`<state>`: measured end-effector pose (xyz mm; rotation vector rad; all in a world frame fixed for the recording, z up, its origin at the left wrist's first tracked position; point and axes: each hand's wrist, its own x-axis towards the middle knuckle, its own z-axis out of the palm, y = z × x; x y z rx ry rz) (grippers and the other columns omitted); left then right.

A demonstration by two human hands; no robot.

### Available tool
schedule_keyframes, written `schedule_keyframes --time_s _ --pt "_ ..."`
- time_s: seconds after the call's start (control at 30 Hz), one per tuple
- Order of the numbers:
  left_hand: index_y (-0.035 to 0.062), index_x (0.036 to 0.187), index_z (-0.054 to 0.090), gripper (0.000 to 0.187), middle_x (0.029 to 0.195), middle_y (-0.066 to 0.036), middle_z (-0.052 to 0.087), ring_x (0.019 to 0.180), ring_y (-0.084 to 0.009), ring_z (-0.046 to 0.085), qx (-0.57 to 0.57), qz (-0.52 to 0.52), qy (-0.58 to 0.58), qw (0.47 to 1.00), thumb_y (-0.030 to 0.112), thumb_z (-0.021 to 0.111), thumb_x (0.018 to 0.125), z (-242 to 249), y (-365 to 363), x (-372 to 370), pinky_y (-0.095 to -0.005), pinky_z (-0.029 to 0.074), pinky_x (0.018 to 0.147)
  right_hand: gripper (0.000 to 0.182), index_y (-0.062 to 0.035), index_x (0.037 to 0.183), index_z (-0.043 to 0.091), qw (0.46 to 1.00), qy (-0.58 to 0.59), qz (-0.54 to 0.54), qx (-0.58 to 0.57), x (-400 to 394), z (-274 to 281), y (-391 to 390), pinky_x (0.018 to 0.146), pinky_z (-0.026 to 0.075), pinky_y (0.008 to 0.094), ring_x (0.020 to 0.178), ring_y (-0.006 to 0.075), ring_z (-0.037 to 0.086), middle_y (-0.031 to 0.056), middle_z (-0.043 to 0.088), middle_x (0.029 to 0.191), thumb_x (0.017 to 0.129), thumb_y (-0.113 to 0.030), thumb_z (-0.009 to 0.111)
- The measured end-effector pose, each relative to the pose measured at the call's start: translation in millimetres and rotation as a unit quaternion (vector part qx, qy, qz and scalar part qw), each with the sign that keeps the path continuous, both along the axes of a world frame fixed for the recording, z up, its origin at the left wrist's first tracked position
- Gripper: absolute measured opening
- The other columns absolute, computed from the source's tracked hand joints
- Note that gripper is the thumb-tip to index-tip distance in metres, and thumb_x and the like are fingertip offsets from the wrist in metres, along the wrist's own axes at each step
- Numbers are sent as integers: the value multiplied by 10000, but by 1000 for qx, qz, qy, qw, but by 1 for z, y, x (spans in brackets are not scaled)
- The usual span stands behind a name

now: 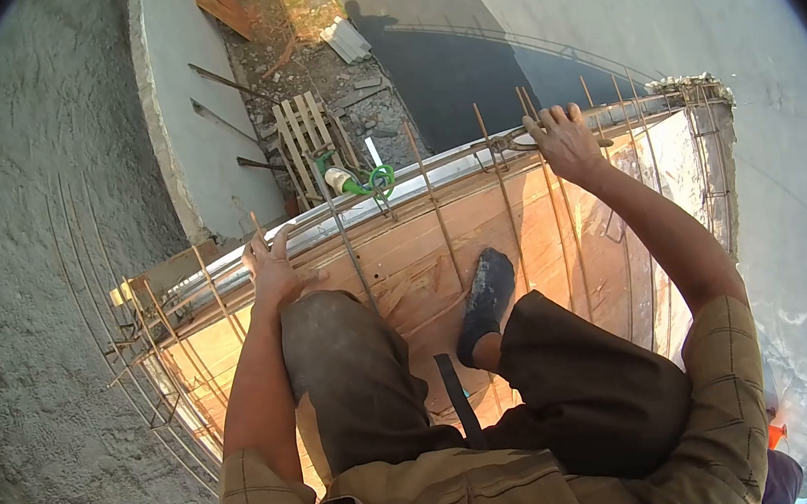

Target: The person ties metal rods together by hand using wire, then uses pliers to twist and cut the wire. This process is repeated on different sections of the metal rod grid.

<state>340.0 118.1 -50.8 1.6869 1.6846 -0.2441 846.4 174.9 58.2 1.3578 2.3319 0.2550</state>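
My right hand (570, 143) is closed around the handles of a pair of pincers (511, 141), whose jaws point left beside the upright steel rods at the formwork's far edge. My left hand (272, 268) lies on that edge farther left, fingers apart and thumb stretched out, near a short rod end (256, 222). Whether its fingertips hook a bar is hard to see. Thin rebar (440, 217) stands in a row along the plywood formwork (405, 262). One foot in a dark sock (488, 287) rests on the plywood, below the pincers.
A green and white object with a coiled green cord (370, 182) sits at the formwork's outer edge. Far below are a wooden pallet (304, 138) and rubble. Rebar ends (143, 385) stick out at left beside a rough grey wall (26, 127). Part of another person (782, 476) shows at lower right.
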Motion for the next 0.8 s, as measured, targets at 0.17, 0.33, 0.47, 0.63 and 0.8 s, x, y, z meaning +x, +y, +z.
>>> schedule_keyframes --time_s 0.17,0.33,0.47,0.63,0.8 --pt "232 1465 406 1105 1511 -316 230 1409 -502 168 3 16 -20 1000 492 924 524 7 -1 2 -558 267 1141 322 28 1082 615 961 -42 -147 -229 -17 9 34 795 519 512 905 339 668 174 681 915 851 -195 589" --pt "288 1456 414 1078 1530 -314 207 1422 -507 145 7 23 -20 1000 457 932 526 5 -3 2 -559 268 1146 481 84 895 649 752 8 -491 -439 -31 24 70 590 593 418 686 310 717 204 690 806 960 -373 512" --pt "295 1456 415 1084 1539 -311 194 1421 -505 147 -8 28 -16 999 463 932 518 10 1 4 -558 259 1151 482 39 928 691 773 62 -414 -476 -3 17 46 656 579 420 696 237 722 150 720 753 920 -440 640" --pt "283 1467 402 1116 1533 -314 205 1413 -503 156 -6 16 -4 1000 487 929 505 3 -1 2 -557 262 1149 489 -25 1012 719 728 -23 -442 -523 0 8 64 569 480 313 722 182 701 79 746 797 818 -471 767" --pt "258 1480 388 1151 1535 -329 197 1430 -494 120 -37 23 9 999 520 926 496 -1 2 0 -553 243 1156 413 -41 991 686 822 -1 -302 -482 14 0 56 571 514 383 713 225 708 107 727 806 729 -321 838"
